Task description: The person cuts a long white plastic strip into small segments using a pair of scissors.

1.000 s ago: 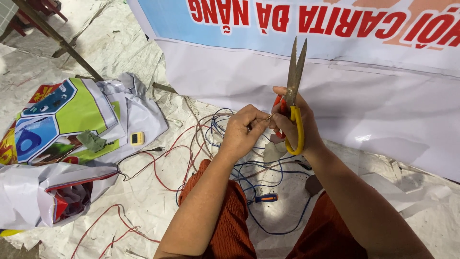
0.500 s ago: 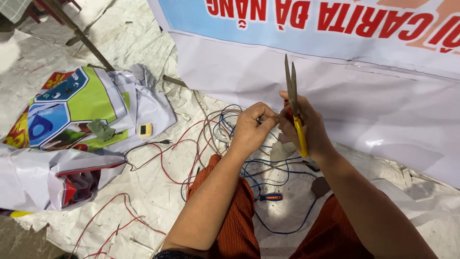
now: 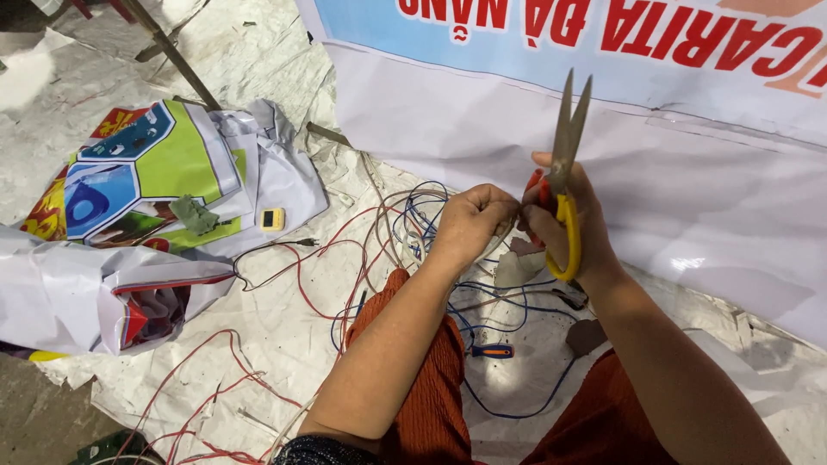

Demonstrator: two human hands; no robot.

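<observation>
My right hand grips a pair of scissors with a yellow and red handle, the long metal blades pointing up and slightly apart. My left hand is closed beside it, pinching a thin wire end between the fingers; the two hands almost touch. Below them lies a tangle of red, blue and white wires spread over a white sheet on the ground. My knees in rust-orange trousers are under my forearms.
A small screwdriver with a blue and orange handle lies among the wires. A large white banner with red lettering hangs ahead. Crumpled colourful printed sheeting and a small yellow device lie to the left.
The view has shifted a little. The scissor blades, closed half a second ago, now stand slightly apart. Both hands stay close together over the wires.
</observation>
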